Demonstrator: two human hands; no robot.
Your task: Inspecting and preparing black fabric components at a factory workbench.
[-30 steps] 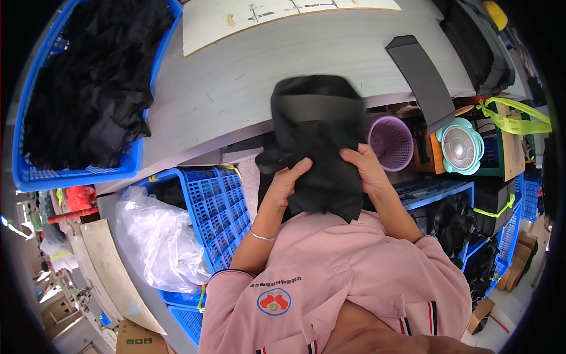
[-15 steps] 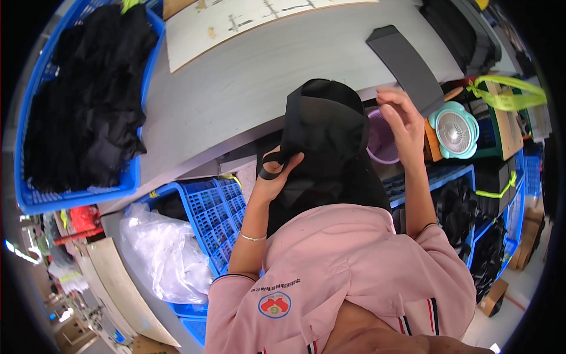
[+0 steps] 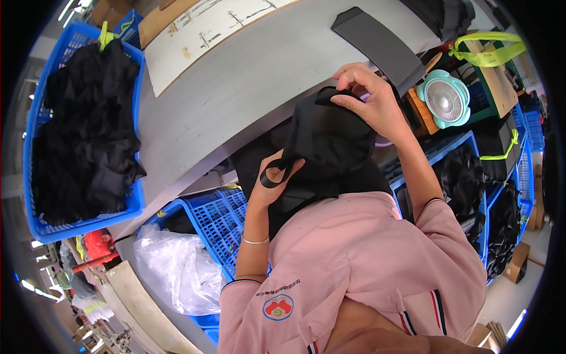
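Note:
Over my lap I hold a black fabric piece [image 3: 330, 133], soft and bag-like, with a strap loop at its left side. My left hand [image 3: 272, 180] is closed on that left side, and the black strap [image 3: 272, 180] loops across its fingers. At the upper right edge of the fabric, my right hand [image 3: 368, 97] pinches the rim between thumb and fingers. The fabric is dark, so its folds and inside are hard to make out. Behind it, partly hidden, is a purple basket [image 3: 383, 141].
A grey table [image 3: 236, 88] runs ahead, bearing a white board [image 3: 206, 35] and a dark grey flat panel [image 3: 380, 44]. At left stands a blue crate [image 3: 141, 100] of black fabric. A turquoise fan [image 3: 445, 99] sits right. Clear plastic [image 3: 177, 271] lies beside blue crates.
My right hand, apart from the fabric before, has moved left and now grips its upper rim. My left hand keeps its hold. The whole view has shifted slightly.

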